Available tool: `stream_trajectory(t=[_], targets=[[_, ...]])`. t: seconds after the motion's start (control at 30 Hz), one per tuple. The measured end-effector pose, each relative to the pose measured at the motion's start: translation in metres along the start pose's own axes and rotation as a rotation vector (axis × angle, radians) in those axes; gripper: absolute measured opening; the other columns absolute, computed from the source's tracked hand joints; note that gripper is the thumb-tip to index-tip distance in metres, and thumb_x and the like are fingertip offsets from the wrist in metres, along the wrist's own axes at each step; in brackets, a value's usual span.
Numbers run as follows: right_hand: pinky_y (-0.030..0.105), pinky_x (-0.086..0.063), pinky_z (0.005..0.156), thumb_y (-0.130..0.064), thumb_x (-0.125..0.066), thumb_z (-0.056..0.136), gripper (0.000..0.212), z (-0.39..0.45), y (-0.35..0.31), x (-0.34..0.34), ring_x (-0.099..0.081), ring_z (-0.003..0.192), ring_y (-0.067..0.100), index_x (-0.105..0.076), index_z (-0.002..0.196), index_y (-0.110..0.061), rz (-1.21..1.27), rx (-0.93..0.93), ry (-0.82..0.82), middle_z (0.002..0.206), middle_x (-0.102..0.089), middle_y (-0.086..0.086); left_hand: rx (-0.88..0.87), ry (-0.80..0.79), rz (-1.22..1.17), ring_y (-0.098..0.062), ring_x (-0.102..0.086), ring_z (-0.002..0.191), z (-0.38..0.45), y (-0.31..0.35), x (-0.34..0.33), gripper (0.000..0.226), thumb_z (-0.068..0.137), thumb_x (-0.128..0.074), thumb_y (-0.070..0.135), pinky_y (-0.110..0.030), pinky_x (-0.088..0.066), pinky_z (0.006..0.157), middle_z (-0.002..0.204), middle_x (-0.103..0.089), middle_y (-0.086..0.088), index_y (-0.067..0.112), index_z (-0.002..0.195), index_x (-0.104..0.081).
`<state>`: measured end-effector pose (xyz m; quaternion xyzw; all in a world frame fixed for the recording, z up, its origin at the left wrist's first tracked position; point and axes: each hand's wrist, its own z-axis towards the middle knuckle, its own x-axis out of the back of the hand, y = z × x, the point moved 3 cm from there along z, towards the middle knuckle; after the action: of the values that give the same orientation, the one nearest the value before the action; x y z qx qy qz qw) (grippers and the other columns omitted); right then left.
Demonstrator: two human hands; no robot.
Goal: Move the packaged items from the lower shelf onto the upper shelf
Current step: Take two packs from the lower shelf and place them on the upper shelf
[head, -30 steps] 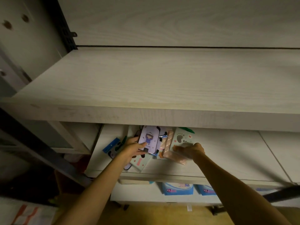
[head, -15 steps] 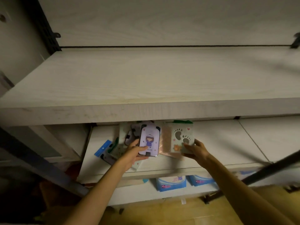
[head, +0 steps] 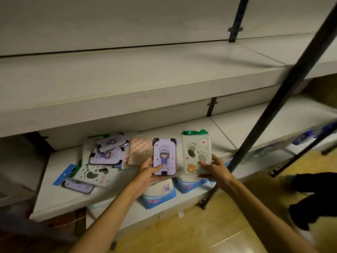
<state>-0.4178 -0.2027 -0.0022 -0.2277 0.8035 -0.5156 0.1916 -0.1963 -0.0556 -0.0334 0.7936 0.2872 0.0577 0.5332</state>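
Observation:
My left hand (head: pixel 148 172) grips a purple packaged item with a cartoon girl (head: pixel 165 155), with a pinkish-brown package (head: pixel 140 152) behind it. My right hand (head: pixel 214 168) grips a pale green package with paw prints and a green top (head: pixel 196 152). Both are lifted in front of the lower shelf (head: pixel 60 194). A pile of similar packages (head: pixel 102 157) lies on the left of that shelf. The upper shelf (head: pixel 127 75) above is bare.
A dark diagonal pole (head: pixel 273 106) crosses in front of the shelves at the right. Blue-and-white packs marked XL (head: pixel 160 196) stand under the lower shelf. A dark shape (head: pixel 313 196) lies on the wooden floor (head: pixel 200 230) at right.
Both hands have pulled their packages out from under the upper shelf and toward me. The view has swung right and down, showing the pile and the floor.

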Motion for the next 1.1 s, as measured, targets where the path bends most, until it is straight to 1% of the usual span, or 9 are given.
stream_trajectory(t=[0.13,0.23,0.37,0.47,0.6,0.8,0.97,1.03,1.1], targets=[[0.043,-0.061,0.075,-0.008,-0.064,0.091,0.033,-0.035,0.002,0.067,-0.073,0.098,0.027,-0.057,0.123,-0.013,0.014,0.032,0.008,0.108,-0.074,0.008,-0.044,-0.033,0.063,-0.028,-0.072,0.104,-0.013,-0.010,-0.079,0.034,0.093,-0.064,0.005,-0.048,-0.058,0.089,0.117,-0.074,-0.007,0.018,0.124,-0.059],[0.048,-0.061,0.077,-0.005,-0.062,0.092,0.032,-0.065,-0.002,0.125,-0.072,0.098,0.030,-0.058,0.123,-0.012,0.019,0.068,0.029,0.107,-0.074,0.010,-0.062,-0.037,0.089,-0.028,-0.072,0.104,-0.022,-0.018,-0.141,0.034,0.093,-0.063,0.003,-0.051,-0.058,0.090,0.117,-0.074,-0.006,0.018,0.124,-0.061],[0.044,-0.062,0.074,-0.004,-0.062,0.092,0.028,-0.101,-0.015,0.201,-0.074,0.092,0.027,-0.059,0.118,-0.016,0.016,0.119,0.066,0.101,-0.075,0.009,-0.094,-0.072,0.121,-0.027,-0.073,0.102,-0.031,-0.023,-0.221,0.034,0.093,-0.064,0.005,-0.052,-0.057,0.091,0.115,-0.074,-0.005,0.021,0.124,-0.061],[0.052,-0.059,0.082,-0.006,-0.064,0.092,0.028,-0.118,-0.024,0.257,-0.073,0.095,0.029,-0.059,0.117,-0.017,-0.008,0.140,0.111,0.102,-0.075,0.008,-0.128,-0.097,0.120,-0.027,-0.073,0.100,-0.034,-0.021,-0.280,0.034,0.093,-0.064,0.005,-0.050,-0.059,0.088,0.112,-0.075,-0.005,0.021,0.123,-0.061],[0.045,-0.061,0.074,-0.008,-0.065,0.092,0.029,-0.130,-0.049,0.319,-0.073,0.094,0.027,-0.058,0.120,-0.014,-0.016,0.188,0.165,0.104,-0.076,0.008,-0.184,-0.159,0.092,-0.028,-0.074,0.100,-0.035,-0.004,-0.354,0.036,0.092,-0.065,0.003,-0.046,-0.060,0.084,0.114,-0.075,-0.007,0.020,0.124,-0.060],[0.038,-0.060,0.067,-0.007,-0.063,0.093,0.030,-0.134,-0.126,0.410,-0.073,0.094,0.027,-0.059,0.122,-0.013,-0.020,0.307,0.241,0.107,-0.075,0.009,-0.326,-0.279,0.078,-0.028,-0.074,0.099,-0.020,0.058,-0.469,0.033,0.092,-0.064,0.003,-0.042,-0.060,0.082,0.110,-0.076,-0.009,0.018,0.122,-0.060],[0.037,-0.060,0.064,-0.006,-0.064,0.091,0.029,-0.114,-0.212,0.492,-0.074,0.092,0.029,-0.056,0.118,-0.011,-0.029,0.387,0.291,0.102,-0.076,0.011,-0.465,-0.259,0.056,-0.017,-0.075,0.082,0.012,0.120,-0.566,0.030,0.090,-0.065,0.000,-0.026,-0.058,0.064,0.102,-0.078,-0.004,0.013,0.117,-0.064],[0.037,-0.061,0.067,-0.007,-0.066,0.091,0.031,-0.100,-0.246,0.523,-0.074,0.092,0.029,-0.053,0.119,-0.009,-0.050,0.431,0.307,0.102,-0.075,0.011,-0.530,-0.247,0.067,-0.015,-0.074,0.079,0.028,0.148,-0.601,0.029,0.089,-0.066,0.000,-0.026,-0.059,0.065,0.101,-0.077,-0.005,0.010,0.117,-0.065],[0.036,-0.061,0.068,-0.007,-0.066,0.090,0.034,-0.081,-0.281,0.550,-0.073,0.094,0.028,-0.052,0.121,-0.007,-0.054,0.476,0.317,0.106,-0.073,0.013,-0.587,-0.237,0.082,-0.020,-0.074,0.086,0.044,0.177,-0.633,0.027,0.089,-0.067,0.001,-0.031,-0.061,0.075,0.103,-0.076,-0.007,0.012,0.113,-0.066]])
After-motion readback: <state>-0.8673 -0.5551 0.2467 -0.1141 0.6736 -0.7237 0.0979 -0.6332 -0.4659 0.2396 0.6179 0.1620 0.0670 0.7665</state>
